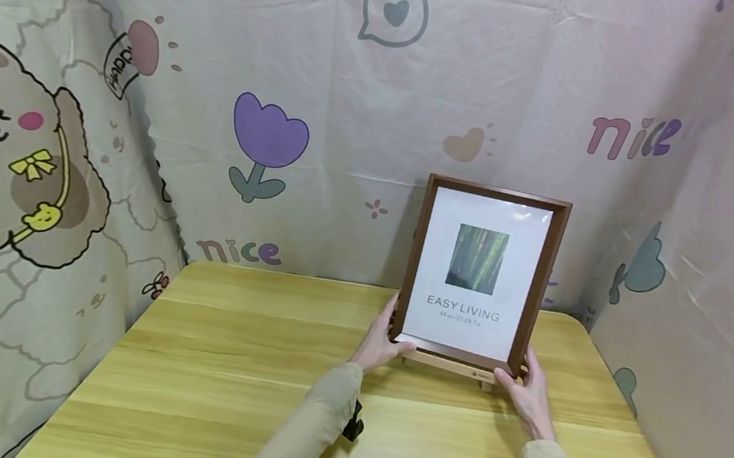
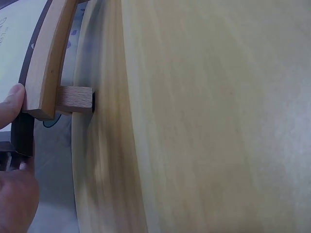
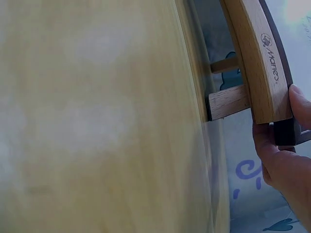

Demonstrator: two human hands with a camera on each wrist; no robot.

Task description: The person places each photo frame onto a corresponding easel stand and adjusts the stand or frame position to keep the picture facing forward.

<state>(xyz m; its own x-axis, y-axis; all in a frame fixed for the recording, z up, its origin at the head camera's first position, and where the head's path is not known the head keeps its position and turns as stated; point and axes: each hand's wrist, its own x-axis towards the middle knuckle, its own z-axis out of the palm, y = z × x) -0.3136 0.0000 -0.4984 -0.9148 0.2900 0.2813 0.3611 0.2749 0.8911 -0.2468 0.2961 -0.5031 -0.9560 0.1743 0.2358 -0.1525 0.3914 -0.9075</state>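
Observation:
A brown-bordered picture frame (image 1: 479, 276), with a small green picture and the words EASY LIVING, stands leaning slightly back on a small wooden easel (image 1: 443, 362). My left hand (image 1: 382, 344) grips its lower left corner, thumb over the front border. At the lower right corner my right hand (image 1: 531, 395) holds it the same way, fingers behind. The easel's ledge (image 2: 46, 63) runs under the frame in the left wrist view, one leg (image 2: 75, 99) on the tabletop. Printed lettering marks the ledge (image 3: 267, 58) in the right wrist view. Most of the easel is hidden behind the frame.
The wood-grain table (image 1: 245, 343) extends to the left and in front of the easel. A printed cloth (image 1: 354, 106) hangs behind the table and along both sides. Black devices (image 1: 354, 422) sit under both sleeved wrists.

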